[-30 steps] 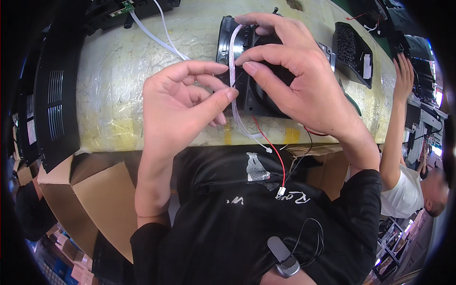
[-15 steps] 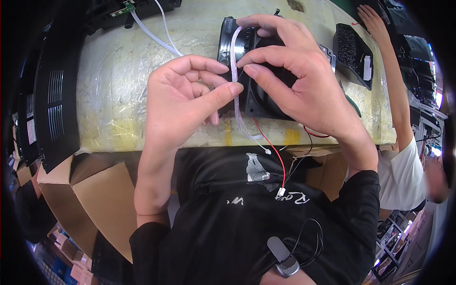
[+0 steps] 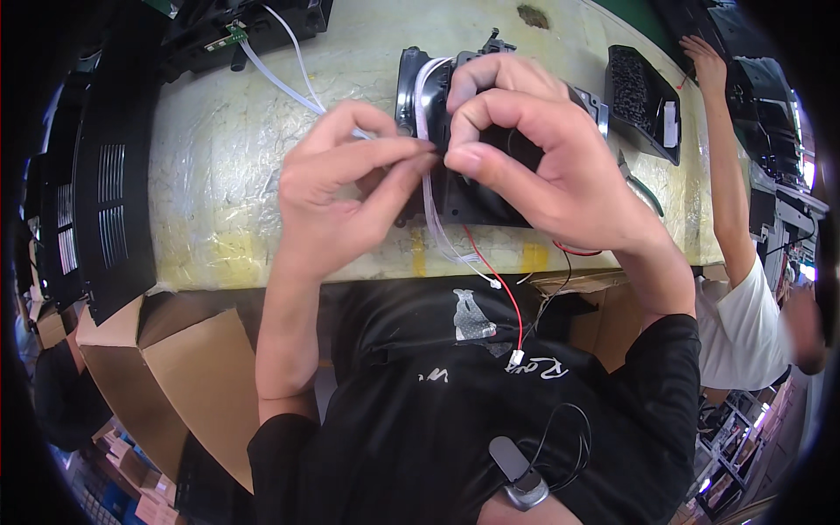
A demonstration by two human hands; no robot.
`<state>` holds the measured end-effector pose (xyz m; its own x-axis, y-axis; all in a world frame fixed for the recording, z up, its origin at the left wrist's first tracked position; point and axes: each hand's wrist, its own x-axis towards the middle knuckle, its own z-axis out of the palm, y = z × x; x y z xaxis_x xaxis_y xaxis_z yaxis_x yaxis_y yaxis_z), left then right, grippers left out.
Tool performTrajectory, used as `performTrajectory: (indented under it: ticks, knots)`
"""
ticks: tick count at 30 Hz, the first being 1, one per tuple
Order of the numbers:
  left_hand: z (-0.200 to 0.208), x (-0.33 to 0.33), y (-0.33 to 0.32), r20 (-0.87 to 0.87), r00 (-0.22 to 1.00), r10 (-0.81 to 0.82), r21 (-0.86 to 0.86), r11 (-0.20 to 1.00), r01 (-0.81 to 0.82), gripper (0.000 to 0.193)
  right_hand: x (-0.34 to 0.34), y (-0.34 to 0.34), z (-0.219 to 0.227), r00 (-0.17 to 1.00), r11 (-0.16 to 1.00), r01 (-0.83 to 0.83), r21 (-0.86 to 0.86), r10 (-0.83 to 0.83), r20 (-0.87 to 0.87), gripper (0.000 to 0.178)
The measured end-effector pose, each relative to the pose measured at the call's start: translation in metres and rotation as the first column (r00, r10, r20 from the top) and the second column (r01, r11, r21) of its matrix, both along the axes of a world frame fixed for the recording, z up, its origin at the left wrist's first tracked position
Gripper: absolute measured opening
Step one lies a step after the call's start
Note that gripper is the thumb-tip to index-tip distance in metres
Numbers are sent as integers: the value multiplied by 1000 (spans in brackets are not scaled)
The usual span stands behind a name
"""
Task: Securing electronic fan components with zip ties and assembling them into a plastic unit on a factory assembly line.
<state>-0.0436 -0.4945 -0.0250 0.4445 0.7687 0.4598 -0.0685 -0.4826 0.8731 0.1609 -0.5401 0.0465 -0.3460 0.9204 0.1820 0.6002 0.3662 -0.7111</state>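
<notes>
My left hand [image 3: 337, 188] is closed in a pinch at a white ribbon-like cable [image 3: 422, 92]; what lies between the thumb and forefinger tips is hidden. Close to its right, my right hand [image 3: 556, 162] has its thumb and curled forefinger nearly together, and I cannot make out what they hold. Both hands are over a black housing [image 3: 481, 206] on the work surface. Down across the housing runs the cable, its split ends and small white plug [image 3: 495, 283] past the near edge. A red wire [image 3: 503, 271] hangs beside it, ending in a white connector [image 3: 516, 357].
A padded, film-covered table [image 3: 227, 175] lies under the work. At the back left sits a black unit with a green board [image 3: 229, 35]; a slotted black panel [image 3: 109, 184] stands left. A black foam-lined tray [image 3: 643, 101] is right, near another person's arm [image 3: 726, 166]. Cardboard boxes [image 3: 197, 367] stand below.
My left fingers have closed from a loose curl into a pinch beside the cable. The right fingers have curled in and lowered slightly. The cable's top has shifted a little left.
</notes>
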Motion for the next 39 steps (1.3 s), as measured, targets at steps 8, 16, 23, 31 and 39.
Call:
performTrajectory:
  ticks: [8, 16, 23, 31, 39]
  knots:
    - [3, 12, 0, -65, 998, 25, -31, 999, -27, 27, 11, -11, -3, 987, 994, -91, 61, 98, -127, 12]
    - [-2, 3, -3, -67, 997, -29, -31, 999, 27, 21, 90, -114, -36, 766, 689, 623, 371, -633, -112, 21]
    - [-9, 6, -9, 66, 996, 56, -7, 998, -55, 11, 121, -157, -77, 398, 608, 701, 373, -768, 502, 55]
    - [-11, 3, -16, 147, 978, 148, -171, 978, -122, 11, 121, -174, -96, 460, 479, 643, 597, -865, 199, 37]
    - [-14, -1, -14, 96, 972, 214, -29, 977, -212, 9, 29, -74, 32, 866, 943, 205, 263, -300, 400, 61]
